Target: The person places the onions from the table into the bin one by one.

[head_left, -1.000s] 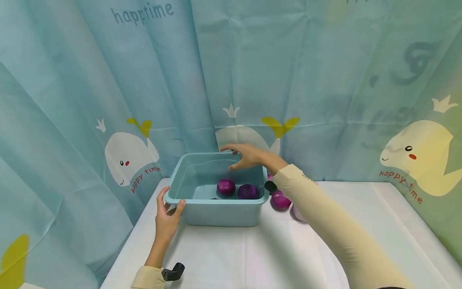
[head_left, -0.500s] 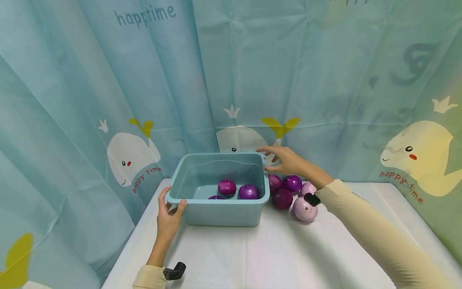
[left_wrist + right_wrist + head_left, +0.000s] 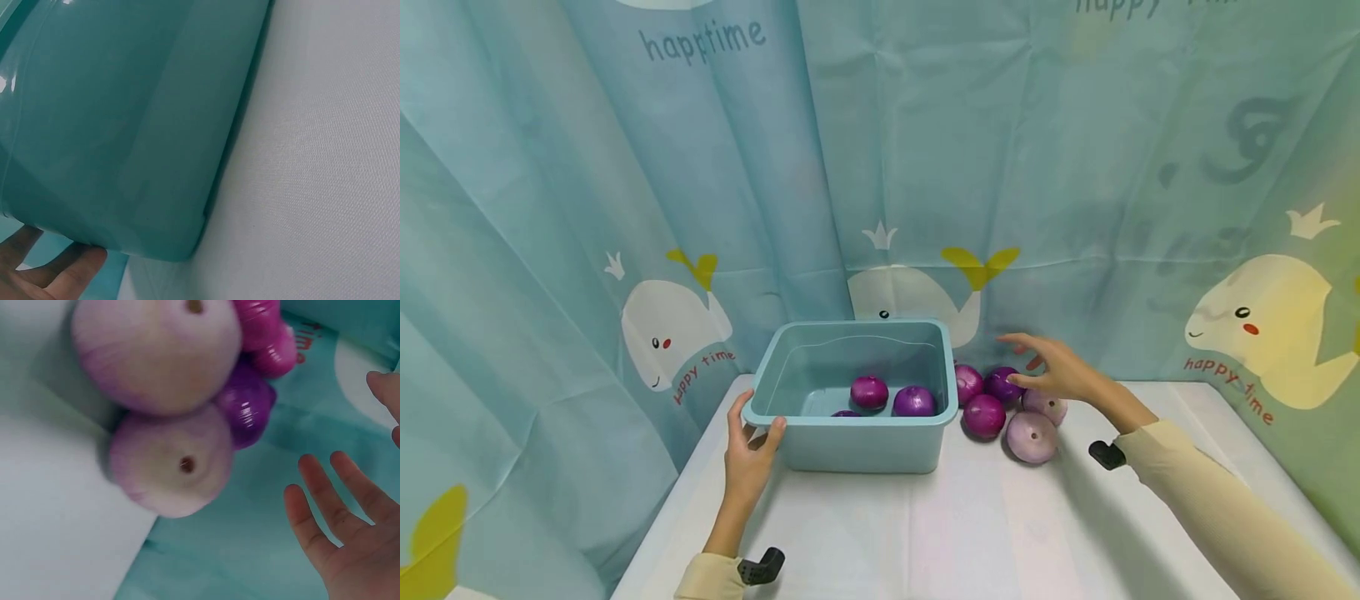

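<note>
Hovering loose, right hand (image 3: 1058, 369) seems clear of clustered onions (image 3: 984, 417); left hand (image 3: 749, 462) grips tub (image 3: 859, 448).

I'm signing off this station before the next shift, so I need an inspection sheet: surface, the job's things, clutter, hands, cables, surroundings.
Surface: white table, faint creases.
Job's things: blue tub upright on the table; three onions visible inside, at least five more onions outside, on the tub's right, two of them pale.
Clutter: nothing seen.
Left hand: grips the tub's near left corner.
Right hand: fingers spread, near the outside onions, holding nothing.
Cables: nothing seen; a black device sits on each wrist.
Surroundings: blue-green curtain behind, printed with whales.
</note>
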A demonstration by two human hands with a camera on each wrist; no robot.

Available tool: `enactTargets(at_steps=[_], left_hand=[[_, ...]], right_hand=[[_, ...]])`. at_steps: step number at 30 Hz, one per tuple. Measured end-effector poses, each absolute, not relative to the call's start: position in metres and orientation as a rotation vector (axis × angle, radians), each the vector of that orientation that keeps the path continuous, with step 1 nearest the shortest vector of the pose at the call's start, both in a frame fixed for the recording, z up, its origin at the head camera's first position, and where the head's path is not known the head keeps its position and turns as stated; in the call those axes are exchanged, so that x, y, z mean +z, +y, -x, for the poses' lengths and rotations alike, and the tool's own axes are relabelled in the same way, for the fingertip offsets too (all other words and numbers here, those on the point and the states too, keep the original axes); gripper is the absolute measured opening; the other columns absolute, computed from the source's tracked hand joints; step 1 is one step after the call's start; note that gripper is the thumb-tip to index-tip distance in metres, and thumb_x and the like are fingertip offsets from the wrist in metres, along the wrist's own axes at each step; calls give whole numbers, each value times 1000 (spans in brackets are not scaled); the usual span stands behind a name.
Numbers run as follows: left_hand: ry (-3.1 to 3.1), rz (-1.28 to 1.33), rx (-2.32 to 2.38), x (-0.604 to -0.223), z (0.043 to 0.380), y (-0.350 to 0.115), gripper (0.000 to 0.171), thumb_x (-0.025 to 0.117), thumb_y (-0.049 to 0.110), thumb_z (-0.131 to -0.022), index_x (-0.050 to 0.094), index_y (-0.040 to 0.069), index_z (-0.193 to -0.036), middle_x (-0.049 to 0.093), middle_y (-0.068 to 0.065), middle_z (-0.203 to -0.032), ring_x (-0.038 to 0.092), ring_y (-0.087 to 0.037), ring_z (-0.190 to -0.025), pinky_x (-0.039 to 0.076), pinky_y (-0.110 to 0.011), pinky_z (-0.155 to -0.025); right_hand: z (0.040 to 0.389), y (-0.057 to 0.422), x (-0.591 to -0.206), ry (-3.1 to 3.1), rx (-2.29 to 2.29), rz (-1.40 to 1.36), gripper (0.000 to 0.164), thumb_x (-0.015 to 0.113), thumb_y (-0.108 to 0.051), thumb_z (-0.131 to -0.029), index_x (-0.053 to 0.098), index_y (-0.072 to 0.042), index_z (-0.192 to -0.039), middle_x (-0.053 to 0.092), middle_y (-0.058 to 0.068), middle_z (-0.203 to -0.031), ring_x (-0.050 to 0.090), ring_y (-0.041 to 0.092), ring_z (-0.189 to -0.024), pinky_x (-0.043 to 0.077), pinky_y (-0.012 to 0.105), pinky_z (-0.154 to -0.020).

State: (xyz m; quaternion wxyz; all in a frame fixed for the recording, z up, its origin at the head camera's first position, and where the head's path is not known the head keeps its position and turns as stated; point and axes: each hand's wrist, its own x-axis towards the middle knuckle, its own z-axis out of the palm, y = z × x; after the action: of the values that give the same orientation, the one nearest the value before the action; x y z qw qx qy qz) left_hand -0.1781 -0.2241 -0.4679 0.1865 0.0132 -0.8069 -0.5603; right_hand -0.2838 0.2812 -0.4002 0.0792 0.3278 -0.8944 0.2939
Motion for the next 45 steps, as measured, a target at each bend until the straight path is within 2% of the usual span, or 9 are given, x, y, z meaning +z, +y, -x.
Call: enactTargets(at_steps=[6,12,15,21,24,28,30,36,45], left_hand=[[-2265,-20,-1576,-469,179,-224,72,66,28,-101,24,29,-160,31,-15,-164,42,-45,-143,52,-51,-97],[-2271,-15,-1571,-467,179,-223,73,67,28,-101,24,29,-160,31,-14,-164,44,-44,-142,54,-43,-94],[-2269,-14,-1564,-467,179,-223,73,67,28,-101,24,29,-160,32,-14,-164,44,-43,-142,54,-45,-95],[-2257,-18,-1570,-466,179,-223,73,67,28,-101,24,29,-160,31,-15,-164,42,-46,-143,48,-60,-99],[-2258,-22,-1575,-466,179,-223,73,66,28,-101,23,29,-160,30,-16,-164,42,-48,-142,48,-62,-99],[-2262,-21,-1576,-467,179,-223,72,66,28,-102,23,29,-160,31,-17,-164,43,-48,-141,48,-62,-98],[-2266,-24,-1572,-467,179,-223,72,65,29,-102,23,29,-160,31,-17,-164,44,-48,-141,49,-61,-98],[-2275,-27,-1555,-468,179,-224,72,65,28,-102,23,30,-160,31,-15,-164,43,-45,-142,53,-52,-95],[-2275,-37,-1561,-469,178,-224,71,64,29,-102,23,30,-160,32,-14,-164,44,-45,-142,52,-52,-96]], right_hand=[[280,296,-415,-2691,860,-952,62,80,-12,-90,52,-7,-145,65,27,-124,69,44,-100,55,60,-83],[280,312,-438,-2558,748,-992,55,83,-8,-83,61,-2,-134,67,21,-127,63,46,-113,49,63,-91],[278,319,-446,-2560,771,-978,52,83,-7,-83,63,-1,-131,68,22,-126,62,47,-114,49,65,-90],[272,330,-458,-2655,962,-975,49,80,-2,-84,62,4,-130,64,27,-129,57,49,-118,56,60,-82],[271,334,-466,-2689,980,-956,51,80,0,-82,62,1,-130,64,26,-129,60,40,-112,58,52,-79],[270,339,-475,-2695,977,-937,57,80,4,-78,62,-3,-131,65,25,-122,59,23,-87,55,36,-68],[270,340,-477,-2699,999,-925,58,81,4,-78,62,-3,-132,65,26,-122,58,20,-83,53,33,-66],[270,342,-477,-2763,1066,-868,60,84,-2,-81,58,-2,-136,59,29,-132,64,31,-100,58,40,-77],[270,341,-479,-2758,1053,-859,61,85,-6,-82,58,-2,-136,60,30,-131,66,30,-96,57,39,-76]])
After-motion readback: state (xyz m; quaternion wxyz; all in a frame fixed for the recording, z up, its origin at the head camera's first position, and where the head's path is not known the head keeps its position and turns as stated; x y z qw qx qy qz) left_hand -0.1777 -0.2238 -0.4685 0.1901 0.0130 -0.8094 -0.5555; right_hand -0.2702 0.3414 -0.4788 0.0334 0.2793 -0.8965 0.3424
